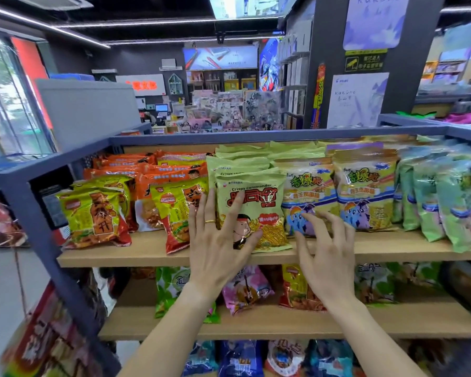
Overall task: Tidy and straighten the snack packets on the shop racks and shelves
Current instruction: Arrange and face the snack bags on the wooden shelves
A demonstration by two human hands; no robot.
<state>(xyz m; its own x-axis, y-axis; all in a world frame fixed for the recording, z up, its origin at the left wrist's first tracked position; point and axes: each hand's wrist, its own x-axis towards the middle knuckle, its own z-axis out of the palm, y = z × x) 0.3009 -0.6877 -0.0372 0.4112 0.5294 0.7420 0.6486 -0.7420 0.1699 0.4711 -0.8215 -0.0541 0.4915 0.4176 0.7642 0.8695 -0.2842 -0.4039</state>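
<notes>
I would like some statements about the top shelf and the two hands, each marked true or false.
1. The left hand lies with spread fingers on the Crispy commander packet. True.
2. The right hand grips a green packet. False: its fingers are loosely bent at the blue pony packet and grip nothing.
3. The left hand wears a gold ring. True.
4. The orange packets are right of the Crispy commander packet. False: they are to its left.
5. The top shelf is wooden. True.
</notes>
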